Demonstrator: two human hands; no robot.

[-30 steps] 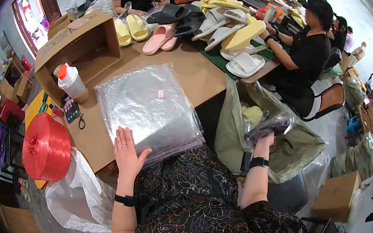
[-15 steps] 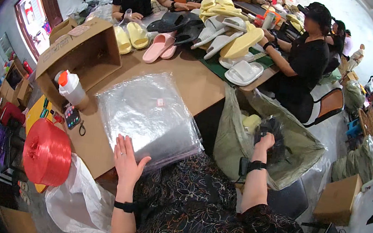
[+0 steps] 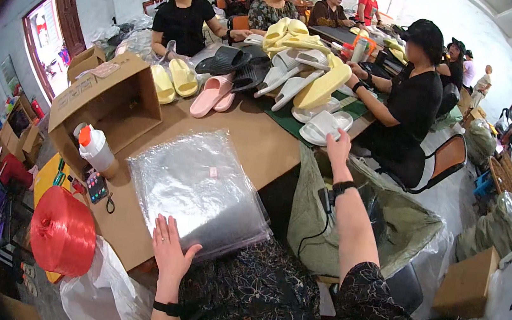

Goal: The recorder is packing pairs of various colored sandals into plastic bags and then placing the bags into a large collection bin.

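Observation:
My left hand (image 3: pixel 172 251) lies flat with spread fingers on the near edge of a stack of clear plastic bags (image 3: pixel 196 178). A small pale label shows on the top bag. My right arm is stretched forward over the green sack (image 3: pixel 311 231), and my right hand (image 3: pixel 337 152) has its fingers at the near edge of a pair of white slippers (image 3: pixel 321 124), which they seem to pinch. The fingertips are partly hidden there. The slippers rest at the table's right side, below a heap of yellow slippers (image 3: pixel 322 88) and grey ones.
An open cardboard box (image 3: pixel 140 91) lies on its side at the left, by a white bottle with an orange cap (image 3: pixel 96 147). A red twine roll (image 3: pixel 63 230) stands at the near left. Pink slippers (image 3: pixel 211 96) lie mid-table. A co-worker (image 3: pixel 406 108) sits at the right.
My right hand has come out of the green sack and gone forward to the white slippers. My left hand has stayed on the bags. The view has tipped up, showing more of the co-workers.

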